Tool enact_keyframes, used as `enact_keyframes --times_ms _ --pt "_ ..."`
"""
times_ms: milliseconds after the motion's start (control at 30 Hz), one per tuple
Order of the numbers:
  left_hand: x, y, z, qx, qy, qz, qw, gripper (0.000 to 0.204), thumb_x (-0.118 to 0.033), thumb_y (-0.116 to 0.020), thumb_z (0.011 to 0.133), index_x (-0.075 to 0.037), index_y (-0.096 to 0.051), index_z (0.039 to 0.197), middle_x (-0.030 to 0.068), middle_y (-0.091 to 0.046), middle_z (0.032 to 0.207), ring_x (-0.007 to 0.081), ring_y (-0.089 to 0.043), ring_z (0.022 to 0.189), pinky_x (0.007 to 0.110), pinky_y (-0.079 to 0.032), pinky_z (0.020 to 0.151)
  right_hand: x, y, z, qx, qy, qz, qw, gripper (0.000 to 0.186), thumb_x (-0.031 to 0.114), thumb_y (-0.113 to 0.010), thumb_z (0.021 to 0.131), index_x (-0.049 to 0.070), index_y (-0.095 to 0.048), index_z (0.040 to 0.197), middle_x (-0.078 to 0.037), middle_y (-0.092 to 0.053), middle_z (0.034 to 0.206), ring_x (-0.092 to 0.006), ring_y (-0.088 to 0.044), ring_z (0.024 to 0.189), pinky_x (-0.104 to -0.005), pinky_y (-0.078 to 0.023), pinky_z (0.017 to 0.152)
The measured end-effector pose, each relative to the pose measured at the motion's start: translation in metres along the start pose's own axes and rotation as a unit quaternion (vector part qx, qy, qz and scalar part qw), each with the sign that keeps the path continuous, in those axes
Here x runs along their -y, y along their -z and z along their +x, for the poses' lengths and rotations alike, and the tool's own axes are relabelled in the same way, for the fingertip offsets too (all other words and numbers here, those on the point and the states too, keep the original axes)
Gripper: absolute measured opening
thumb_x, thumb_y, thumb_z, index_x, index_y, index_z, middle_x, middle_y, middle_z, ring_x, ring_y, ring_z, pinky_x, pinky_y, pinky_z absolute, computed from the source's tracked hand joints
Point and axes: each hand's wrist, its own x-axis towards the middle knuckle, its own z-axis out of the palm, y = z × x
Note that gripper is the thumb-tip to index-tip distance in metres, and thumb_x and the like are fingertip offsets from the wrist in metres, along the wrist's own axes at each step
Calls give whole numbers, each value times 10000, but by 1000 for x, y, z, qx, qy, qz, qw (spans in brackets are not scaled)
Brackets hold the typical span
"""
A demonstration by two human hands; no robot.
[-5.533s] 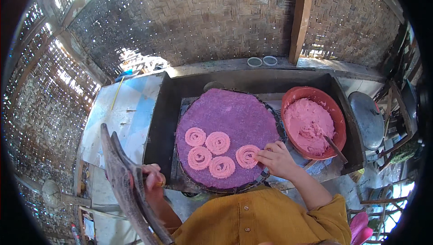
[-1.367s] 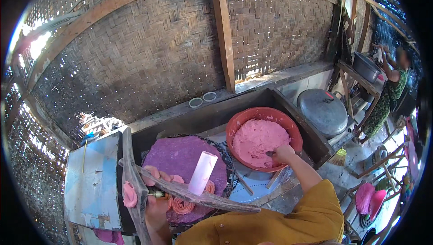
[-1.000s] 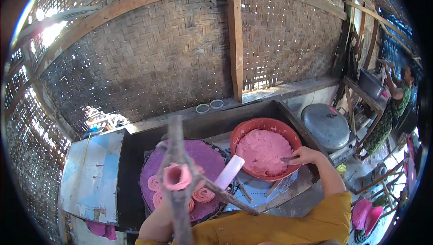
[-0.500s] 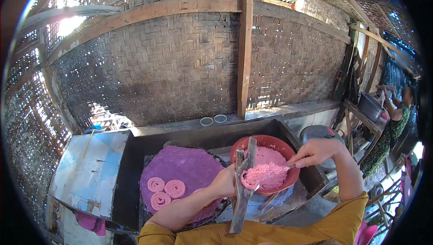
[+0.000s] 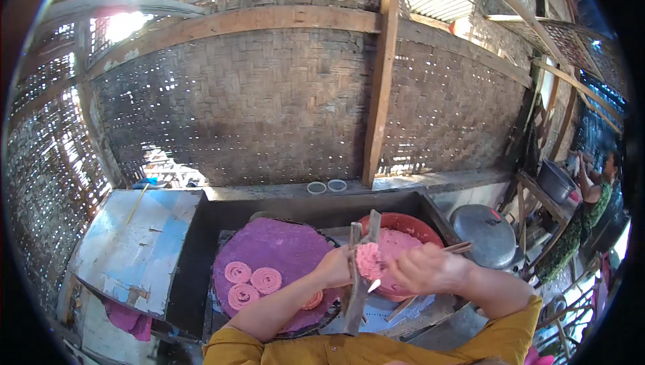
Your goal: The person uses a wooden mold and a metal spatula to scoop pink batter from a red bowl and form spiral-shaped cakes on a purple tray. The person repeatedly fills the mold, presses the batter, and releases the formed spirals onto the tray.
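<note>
My left hand (image 5: pixel 334 267) is closed round a wooden press (image 5: pixel 355 306) made of two rough bars, held upright beside a red basin (image 5: pixel 435 234). A clump of pink dough (image 5: pixel 368 261) sits at the press's opening. Against that clump, my right hand (image 5: pixel 430 269) grips a wooden-handled tool (image 5: pixel 458 248); its working end is hidden by my fingers and the dough. More pink dough (image 5: pixel 402 238) fills the basin. Left of my left hand lies a round tray covered with purple cloth (image 5: pixel 285 240), bearing several pink dough spirals (image 5: pixel 267 280), one partly behind my forearm.
A dark rectangular trough (image 5: pixel 322 205) surrounds the tray and basin. At left stands a blue-and-white box-like panel (image 5: pixel 134 251). A lidded metal pot (image 5: pixel 482 234) is beyond the basin at right. Two small rings (image 5: pixel 336 185) rest on the ledge. Another person (image 5: pixel 591 207) stands far right.
My right hand has moved left and closer to me, bringing the dough-laden tool from over the basin to the press. The dough now forms a clump at the opening. My view has shifted slightly.
</note>
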Motion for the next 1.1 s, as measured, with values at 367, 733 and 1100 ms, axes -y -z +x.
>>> enact_keyframes --times_ms 367,733,1100 --pt "12 -3 7 -25 -4 -63 998 434 -397 -628 740 -135 -582 1083 64 -586 1072 231 -572 960 325 -453 818 -49 35 -29 118 -259 231 931 279 285 -610 738 70 -609 915 -45 -559 679 -226 -560 616 -335 -445 546" --pt "-10 -20 -6 -48 -10 89 995 439 -344 -669 637 -148 -614 1025 170 -515 1099 345 -562 899 397 -465 789 -43 19 14 393 -165 313 849 252 267 -516 796 41 -621 762 -138 -617 698 -292 -612 654 -405 -467 523" --pt "-5 8 3 -3 34 -14 999 432 -322 -695 640 -116 -607 1009 147 -600 969 320 -576 896 378 -458 781 -9 2 5 13 13 27 999 256 133 -549 684 97 -586 935 21 -509 698 -90 -466 561 -226 -331 499"
